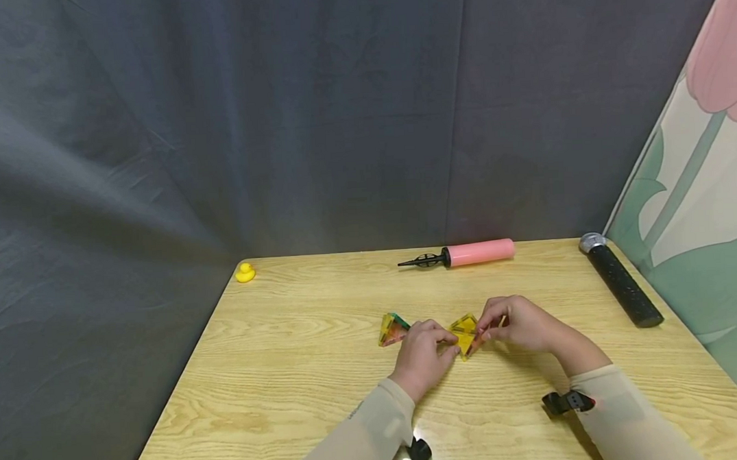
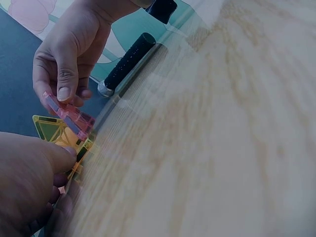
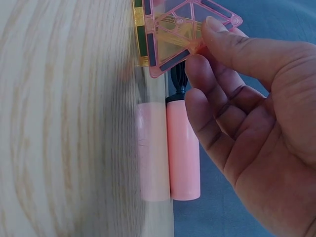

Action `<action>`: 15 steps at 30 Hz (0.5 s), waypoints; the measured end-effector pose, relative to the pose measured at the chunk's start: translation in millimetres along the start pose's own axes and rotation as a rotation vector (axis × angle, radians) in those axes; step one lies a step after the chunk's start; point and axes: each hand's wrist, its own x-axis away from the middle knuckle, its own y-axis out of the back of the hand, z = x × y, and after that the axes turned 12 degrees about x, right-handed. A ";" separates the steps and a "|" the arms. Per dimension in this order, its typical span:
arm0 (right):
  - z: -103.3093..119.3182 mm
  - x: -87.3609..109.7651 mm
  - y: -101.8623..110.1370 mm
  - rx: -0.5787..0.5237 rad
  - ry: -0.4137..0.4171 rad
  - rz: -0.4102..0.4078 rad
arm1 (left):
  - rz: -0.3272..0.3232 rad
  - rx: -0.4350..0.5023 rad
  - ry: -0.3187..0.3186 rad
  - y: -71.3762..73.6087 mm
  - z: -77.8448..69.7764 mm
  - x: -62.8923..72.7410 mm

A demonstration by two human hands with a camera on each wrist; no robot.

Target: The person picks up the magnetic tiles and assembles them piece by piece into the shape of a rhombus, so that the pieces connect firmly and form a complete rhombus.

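Note:
On the wooden table, a pink-red triangular magnetic tile (image 3: 173, 58) stands tilted against yellow magnetic tiles (image 1: 464, 339). The right hand (image 1: 521, 325) pinches the pink-red tile's upper corner between thumb and fingertips. From the other side, the left hand (image 1: 425, 358) pinches the edge of the yellow tiles with its thumb and forefinger; its other fingers are partly hidden in the left wrist view. Just beyond the left hand sits a small pyramid of magnetic tiles (image 1: 393, 330) with yellow, green and orange-red faces.
A pink hand pump (image 1: 481, 252) with a black nozzle lies along the table's back edge. Near the right edge lies a black microphone (image 1: 620, 281) with a silver head. The yellow rubber duck (image 1: 245, 272) sits at the back left corner. Behind hangs a dark curtain (image 1: 339, 121).

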 end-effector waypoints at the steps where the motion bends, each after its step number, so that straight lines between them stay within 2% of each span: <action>1: -0.6 0.0 -0.2 0.001 -0.003 0.000 | 0.001 0.001 0.001 0.0 0.0 0.0; 9: -4.5 -1.2 -3.4 0.007 -0.031 -0.026 | 0.001 0.002 -0.009 0.8 -0.5 0.8; 15: -4.9 -2.9 -5.2 0.028 -0.019 -0.059 | 0.008 0.004 0.007 0.6 -0.6 0.5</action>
